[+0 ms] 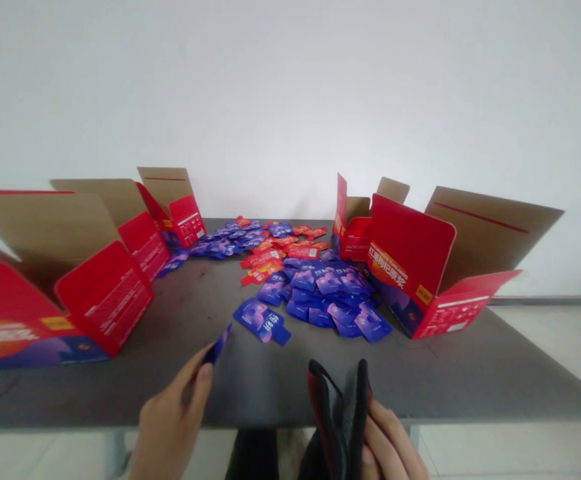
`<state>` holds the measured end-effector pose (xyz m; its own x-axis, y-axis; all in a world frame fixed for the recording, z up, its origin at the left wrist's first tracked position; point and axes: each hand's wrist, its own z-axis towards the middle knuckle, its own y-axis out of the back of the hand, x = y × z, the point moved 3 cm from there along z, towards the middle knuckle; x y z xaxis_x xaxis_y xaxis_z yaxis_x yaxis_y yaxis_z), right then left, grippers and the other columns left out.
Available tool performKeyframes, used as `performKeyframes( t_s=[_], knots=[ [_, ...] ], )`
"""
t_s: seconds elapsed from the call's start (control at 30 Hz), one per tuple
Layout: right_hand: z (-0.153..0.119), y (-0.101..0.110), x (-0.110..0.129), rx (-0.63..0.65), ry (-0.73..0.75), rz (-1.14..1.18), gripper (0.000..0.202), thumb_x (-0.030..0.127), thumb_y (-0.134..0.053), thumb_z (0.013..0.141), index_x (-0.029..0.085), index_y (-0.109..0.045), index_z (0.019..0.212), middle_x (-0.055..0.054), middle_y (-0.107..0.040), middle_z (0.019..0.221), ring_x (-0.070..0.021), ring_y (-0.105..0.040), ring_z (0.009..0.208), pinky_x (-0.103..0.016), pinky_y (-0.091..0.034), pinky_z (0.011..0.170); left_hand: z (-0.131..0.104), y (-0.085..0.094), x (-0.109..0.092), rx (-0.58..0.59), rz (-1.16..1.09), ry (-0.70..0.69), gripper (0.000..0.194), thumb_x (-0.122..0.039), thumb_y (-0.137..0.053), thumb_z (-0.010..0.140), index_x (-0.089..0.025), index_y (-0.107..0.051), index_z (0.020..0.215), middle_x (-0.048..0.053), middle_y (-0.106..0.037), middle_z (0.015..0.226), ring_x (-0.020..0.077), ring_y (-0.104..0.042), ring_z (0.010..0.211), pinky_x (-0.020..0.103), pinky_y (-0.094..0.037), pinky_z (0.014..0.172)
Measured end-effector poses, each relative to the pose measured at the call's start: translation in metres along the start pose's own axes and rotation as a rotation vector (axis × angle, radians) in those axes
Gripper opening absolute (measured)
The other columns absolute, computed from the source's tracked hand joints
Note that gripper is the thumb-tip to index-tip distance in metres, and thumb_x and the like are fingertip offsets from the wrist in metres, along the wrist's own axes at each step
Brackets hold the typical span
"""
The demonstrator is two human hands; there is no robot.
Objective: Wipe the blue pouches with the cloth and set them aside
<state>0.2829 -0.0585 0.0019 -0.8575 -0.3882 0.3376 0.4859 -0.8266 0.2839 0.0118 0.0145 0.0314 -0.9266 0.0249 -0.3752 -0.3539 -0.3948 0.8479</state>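
My left hand (177, 413) pinches a purple sachet (219, 345) between thumb and fingers, seen nearly edge-on above the table's near edge. My right hand (390, 443) is wrapped round the side of a dark pouch (353, 413) with reddish outer sides. Its two walls stand apart at the top; what may be inside cannot be made out. Just beyond my hands, a single purple sachet (260, 320) lies flat on the table. Behind it to the right is a heap of purple sachets (327, 293).
Red sachets (265, 260) and more purple sachets (227, 240) spread toward the back of the grey table (195, 300). Red cartons with raised flaps line both sides, including a near left carton (110, 293) and a near right carton (410, 253). A white wall (290, 100) stands behind.
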Motion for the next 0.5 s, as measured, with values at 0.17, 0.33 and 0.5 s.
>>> performKeyframes(
  t_s=[0.17, 0.33, 0.5],
  knots=[
    [0.015, -0.004, 0.012, -0.007, -0.029, 0.083, 0.019, 0.023, -0.047, 0.083, 0.021, -0.063, 0.093, -0.006, -0.062, 0.097, -0.0185, -0.059, 0.086, -0.03, -0.047, 0.071, -0.018, 0.002, 0.012, -0.095, -0.069, 0.396, 0.047, -0.052, -0.032, 0.085, -0.021, -0.05, 0.116, 0.008, -0.065, 0.104, 0.0258, -0.064, 0.085, 0.035, -0.051, 0.067],
    [0.028, -0.004, 0.02, 0.025, -0.093, 0.178, 0.019, 0.019, -0.044, 0.085, 0.02, -0.061, 0.093, -0.007, -0.06, 0.097, -0.0176, -0.058, 0.088, -0.029, -0.045, 0.073, -0.024, -0.001, 0.025, -0.279, 0.009, 0.013, 0.065, -0.057, -0.03, 0.083, -0.01, -0.038, 0.128, 0.018, -0.04, 0.134, 0.0323, -0.035, 0.124, 0.05, -0.034, 0.095],
    [0.036, -0.005, 0.017, 0.108, 0.001, 0.157, 0.021, 0.018, -0.044, 0.084, 0.019, -0.058, 0.099, -0.008, -0.057, 0.101, -0.0184, -0.057, 0.09, -0.03, -0.046, 0.073, -0.016, -0.02, 0.048, 0.012, 0.193, -0.255, 0.046, -0.043, -0.037, 0.085, -0.019, -0.05, 0.122, 0.009, -0.062, 0.111, 0.0308, -0.052, 0.109, 0.052, -0.039, 0.089]
  ],
)
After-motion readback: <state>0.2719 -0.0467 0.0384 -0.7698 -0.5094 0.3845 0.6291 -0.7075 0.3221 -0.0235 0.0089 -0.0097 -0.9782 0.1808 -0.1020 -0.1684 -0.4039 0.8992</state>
